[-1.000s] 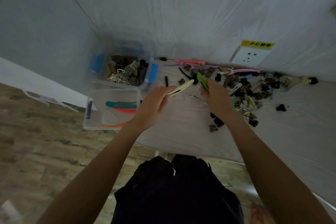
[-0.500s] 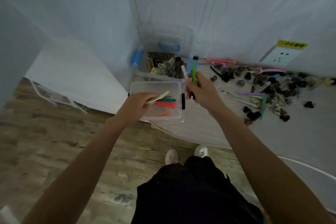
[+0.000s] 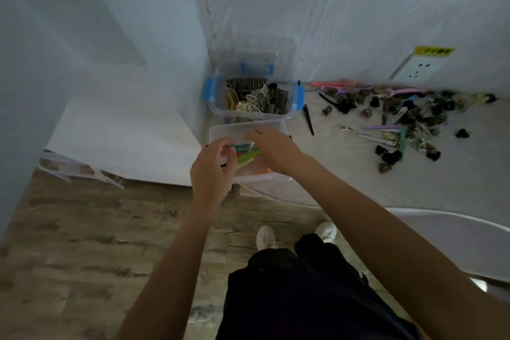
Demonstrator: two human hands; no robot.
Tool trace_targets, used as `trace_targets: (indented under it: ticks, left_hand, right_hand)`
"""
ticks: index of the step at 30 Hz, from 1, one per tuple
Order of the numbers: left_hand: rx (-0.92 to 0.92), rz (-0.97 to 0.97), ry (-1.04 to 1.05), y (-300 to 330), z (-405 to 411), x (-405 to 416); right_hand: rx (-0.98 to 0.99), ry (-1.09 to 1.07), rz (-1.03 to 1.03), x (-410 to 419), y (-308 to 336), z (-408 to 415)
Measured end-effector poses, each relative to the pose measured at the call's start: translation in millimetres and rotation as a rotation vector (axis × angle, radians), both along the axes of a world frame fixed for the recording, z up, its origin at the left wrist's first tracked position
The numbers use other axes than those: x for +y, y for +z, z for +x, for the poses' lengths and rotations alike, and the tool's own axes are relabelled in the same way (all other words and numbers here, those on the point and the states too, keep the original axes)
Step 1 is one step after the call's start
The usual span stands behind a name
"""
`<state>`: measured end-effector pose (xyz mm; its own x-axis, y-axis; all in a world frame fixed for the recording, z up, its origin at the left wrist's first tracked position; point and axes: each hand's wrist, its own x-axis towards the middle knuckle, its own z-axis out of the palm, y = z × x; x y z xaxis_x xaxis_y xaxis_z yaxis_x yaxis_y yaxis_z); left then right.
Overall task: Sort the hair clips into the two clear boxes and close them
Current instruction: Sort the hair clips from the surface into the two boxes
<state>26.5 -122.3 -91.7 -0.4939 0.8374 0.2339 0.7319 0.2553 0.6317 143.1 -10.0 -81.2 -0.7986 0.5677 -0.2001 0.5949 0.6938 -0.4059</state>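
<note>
Two clear boxes stand at the left end of the white table. The near box [image 3: 220, 130] holds teal, red and orange long clips. My right hand [image 3: 273, 149] reaches into it with fingers stretched left, above a green clip [image 3: 248, 157] lying inside. My left hand [image 3: 209, 174] hovers over the box's near left corner with curled fingers close to the clip's end; whether it still pinches anything is hidden. The far box [image 3: 292, 102], with blue latches, is full of dark and cream claw clips. Loose hair clips [image 3: 408, 119] lie scattered on the table to the right.
A long black clip [image 3: 308, 119] lies just right of the far box. A wall socket [image 3: 419, 69] sits behind the pile. The wall corner is right behind the boxes. A white curved edge [image 3: 441, 221] lies at lower right, above the wooden floor [image 3: 82, 229].
Both hands carried a clip from the pile leftward, the cream one in my left, the green one in my right. They have now dropped into the near box, where the green clip lies.
</note>
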Motion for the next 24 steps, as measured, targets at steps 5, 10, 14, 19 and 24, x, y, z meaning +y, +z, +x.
trace_targets:
  ticks: [5, 10, 14, 19, 24]
  left_hand:
    - [0.004, 0.136, -0.140, 15, 19, 24]
    - [-0.061, 0.046, -0.499, 19, 67, 65]
    - [-0.109, -0.256, -0.596, -7, 119, 111]
    - [-0.048, -0.603, -0.365, -55, 155, 165]
    - [0.216, -0.477, -0.302, -75, 154, 172]
  right_hand:
    - [0.213, -0.054, -0.074, 2, 18, 39]
    - [0.283, -0.365, 0.118, 23, 13, 121]
    - [0.102, -0.545, 0.123, 55, -12, 187]
    - [-0.060, -0.639, 0.124, 95, -26, 229]
    - [-0.270, -0.486, 0.136, 122, -40, 234]
